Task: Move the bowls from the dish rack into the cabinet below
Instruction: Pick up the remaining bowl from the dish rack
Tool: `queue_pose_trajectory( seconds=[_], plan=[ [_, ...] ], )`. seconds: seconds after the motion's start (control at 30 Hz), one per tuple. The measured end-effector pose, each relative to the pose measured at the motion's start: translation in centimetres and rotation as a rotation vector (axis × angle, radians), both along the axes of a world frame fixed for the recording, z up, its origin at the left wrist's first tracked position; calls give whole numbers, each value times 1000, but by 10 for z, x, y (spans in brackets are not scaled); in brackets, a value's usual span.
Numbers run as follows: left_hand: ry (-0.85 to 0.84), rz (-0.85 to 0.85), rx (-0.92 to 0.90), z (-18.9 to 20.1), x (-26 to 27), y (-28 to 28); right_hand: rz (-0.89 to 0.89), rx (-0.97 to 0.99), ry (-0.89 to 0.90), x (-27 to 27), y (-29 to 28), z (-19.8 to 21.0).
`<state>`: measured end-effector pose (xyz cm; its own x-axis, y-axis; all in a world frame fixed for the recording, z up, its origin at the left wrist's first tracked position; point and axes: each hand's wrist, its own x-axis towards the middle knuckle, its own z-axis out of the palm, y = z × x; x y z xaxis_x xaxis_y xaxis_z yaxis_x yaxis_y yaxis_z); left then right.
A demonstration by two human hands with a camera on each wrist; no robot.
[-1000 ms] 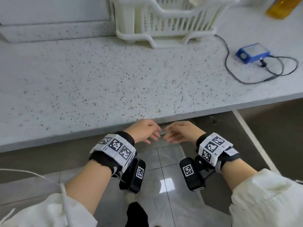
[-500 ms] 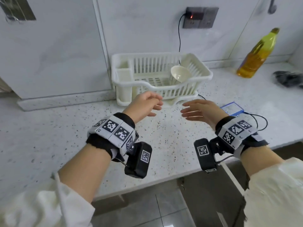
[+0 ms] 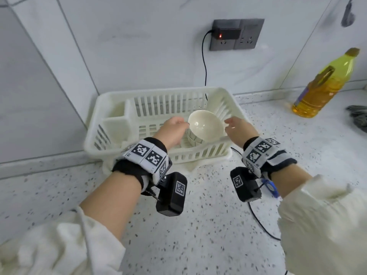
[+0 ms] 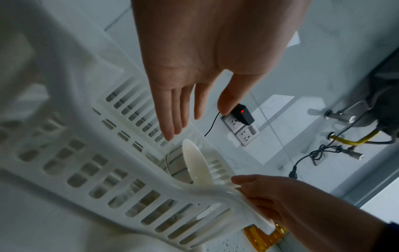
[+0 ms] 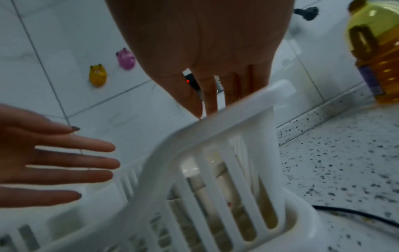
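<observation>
Just came up from the cabinet, and now my left hand (image 3: 172, 130) and right hand (image 3: 237, 129), fingers spread, flank the bowl (image 3: 204, 125) in the rack (image 3: 111, 120), so next grab's coming.

No readable words, brands or numbers show anywhere; the wristbands (image 3: 148, 153) carry only black-and-white square marker patterns, and the purple label on the oil bottle (image 3: 325, 84) is too blurred to read
</observation>
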<state>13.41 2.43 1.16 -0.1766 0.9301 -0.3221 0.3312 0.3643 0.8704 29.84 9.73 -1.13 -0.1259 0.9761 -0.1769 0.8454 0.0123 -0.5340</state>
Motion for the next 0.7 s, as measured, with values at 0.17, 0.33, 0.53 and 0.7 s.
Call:
queue_pose_trajectory(
  seconds=[0.17,0.33,0.53,0.7],
  plan=[
    [29,-75,-136,-23,15,43,94,-71,-303,-6,33,-21],
    [-66,9,-208,-36,16,63,84,-150,-369,-9,46,-28],
    [-16,83,-279,-45,18,79,9,-147,-214,-7,48,-29],
    [22,57,-345,-46,27,83,30,-219,-238,-8,46,-25]
  ],
)
